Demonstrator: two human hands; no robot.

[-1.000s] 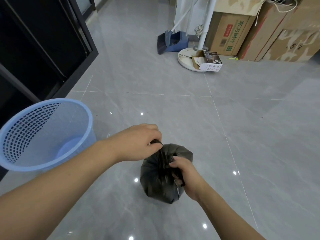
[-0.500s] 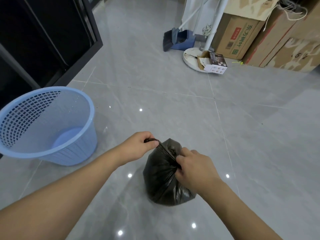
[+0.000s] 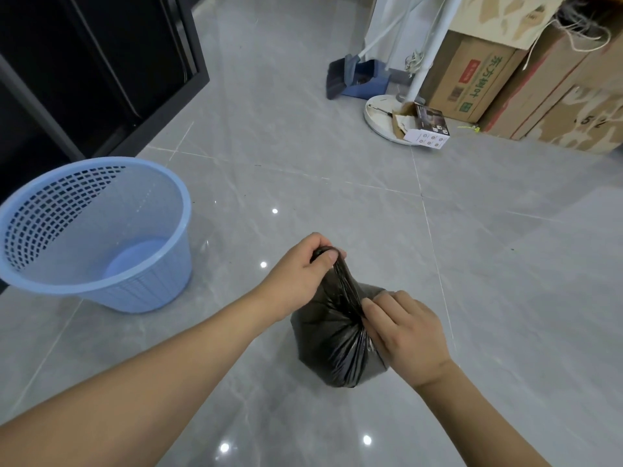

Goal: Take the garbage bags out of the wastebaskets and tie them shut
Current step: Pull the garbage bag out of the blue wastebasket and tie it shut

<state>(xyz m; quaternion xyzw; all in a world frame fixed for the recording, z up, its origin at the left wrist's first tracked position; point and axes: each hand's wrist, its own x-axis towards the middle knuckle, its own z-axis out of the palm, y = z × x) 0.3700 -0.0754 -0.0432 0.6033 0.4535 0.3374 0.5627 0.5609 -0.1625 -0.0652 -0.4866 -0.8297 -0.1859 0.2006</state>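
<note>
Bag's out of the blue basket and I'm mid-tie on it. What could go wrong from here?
1. The left hand pulls the twisted neck of the black garbage bag taut; thin plastic could tear.
2. The right hand only pinches the base of the neck; if it slips, the twist may unwind.
3. No knot is visible yet, so letting go now could leave the bag open.

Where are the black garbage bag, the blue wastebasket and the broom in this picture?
black garbage bag point(image 3: 332, 345): head view, on its bulging body below the gathered neck.
blue wastebasket point(image 3: 151, 281): head view, on its outer wall near the floor.
broom point(image 3: 334, 80): head view, on its dark bristle head.
</note>
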